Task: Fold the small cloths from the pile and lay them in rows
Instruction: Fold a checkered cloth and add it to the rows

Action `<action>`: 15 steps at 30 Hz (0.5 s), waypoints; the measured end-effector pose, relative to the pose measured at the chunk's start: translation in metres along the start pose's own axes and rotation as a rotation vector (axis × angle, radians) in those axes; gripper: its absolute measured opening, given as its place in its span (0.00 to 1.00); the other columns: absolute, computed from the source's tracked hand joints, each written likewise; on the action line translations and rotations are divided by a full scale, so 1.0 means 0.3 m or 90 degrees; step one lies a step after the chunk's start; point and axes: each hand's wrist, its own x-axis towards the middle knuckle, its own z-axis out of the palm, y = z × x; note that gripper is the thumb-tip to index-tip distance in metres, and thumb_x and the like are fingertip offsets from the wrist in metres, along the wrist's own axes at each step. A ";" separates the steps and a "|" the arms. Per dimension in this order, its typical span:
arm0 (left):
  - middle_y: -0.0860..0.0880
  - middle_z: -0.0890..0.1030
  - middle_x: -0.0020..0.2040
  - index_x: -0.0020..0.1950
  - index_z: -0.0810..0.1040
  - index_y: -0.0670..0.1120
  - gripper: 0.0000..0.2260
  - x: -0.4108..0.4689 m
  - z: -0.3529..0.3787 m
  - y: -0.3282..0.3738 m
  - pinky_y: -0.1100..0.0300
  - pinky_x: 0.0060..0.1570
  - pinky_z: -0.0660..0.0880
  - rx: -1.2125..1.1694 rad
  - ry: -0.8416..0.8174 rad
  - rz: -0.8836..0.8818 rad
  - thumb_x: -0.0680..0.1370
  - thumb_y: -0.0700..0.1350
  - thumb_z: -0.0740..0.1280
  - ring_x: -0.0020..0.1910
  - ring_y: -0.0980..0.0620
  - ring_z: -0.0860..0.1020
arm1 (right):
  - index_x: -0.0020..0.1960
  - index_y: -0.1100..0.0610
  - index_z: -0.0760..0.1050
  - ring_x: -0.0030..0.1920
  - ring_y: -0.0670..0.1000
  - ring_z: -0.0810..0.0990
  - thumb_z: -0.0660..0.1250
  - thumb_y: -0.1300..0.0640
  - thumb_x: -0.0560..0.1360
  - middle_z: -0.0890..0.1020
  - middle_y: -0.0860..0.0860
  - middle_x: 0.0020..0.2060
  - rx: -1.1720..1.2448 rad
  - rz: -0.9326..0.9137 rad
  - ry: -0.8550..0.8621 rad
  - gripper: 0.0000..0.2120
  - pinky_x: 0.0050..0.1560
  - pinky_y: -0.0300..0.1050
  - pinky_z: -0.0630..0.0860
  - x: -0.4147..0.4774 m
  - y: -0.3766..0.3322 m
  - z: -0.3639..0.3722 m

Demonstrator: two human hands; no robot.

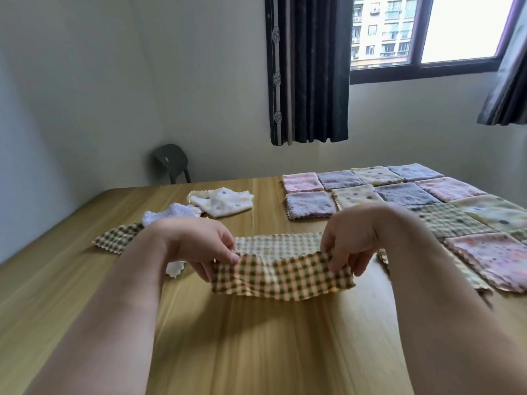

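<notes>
The checked cloth [282, 276] is held just above the counter [256, 352], directly before the person, and is pinched at one end by the left grip [196, 243] and at the other by the right grip [350, 240], thumb pressed against curled fingers in each. A fold is judged to be in hand. It would be done best if both ends were kept level and lightly taut, so that no sag forms in the middle, and if the zigzag edges were matched before either pinch is released; the crease could then be pressed flat. The cloth is woven in brown, orange and cream checks. It looks soft and limp, with one flap hanging toward the person and a paler strip shown behind the pinches. Beyond the checked cloth and to its left, the pile [221, 201] of loose dotted white cloths is seen, with a second checked piece [119, 238] near it. Beyond the checked cloth and to its right, the folded cloths [405, 192] are laid in close rows.
</notes>
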 end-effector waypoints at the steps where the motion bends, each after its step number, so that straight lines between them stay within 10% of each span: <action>1: 0.46 0.85 0.39 0.47 0.80 0.41 0.08 -0.002 0.003 0.002 0.52 0.49 0.83 -0.010 -0.002 0.000 0.83 0.43 0.67 0.41 0.47 0.85 | 0.46 0.56 0.82 0.35 0.51 0.83 0.72 0.68 0.75 0.85 0.55 0.38 0.008 -0.001 -0.014 0.08 0.40 0.45 0.84 -0.002 0.000 -0.001; 15: 0.47 0.83 0.47 0.49 0.82 0.45 0.03 0.103 0.045 -0.024 0.61 0.35 0.80 0.079 0.258 0.038 0.81 0.40 0.68 0.42 0.51 0.84 | 0.57 0.65 0.81 0.33 0.53 0.83 0.69 0.59 0.80 0.86 0.60 0.45 -0.007 0.077 0.176 0.10 0.32 0.44 0.81 0.051 0.018 -0.004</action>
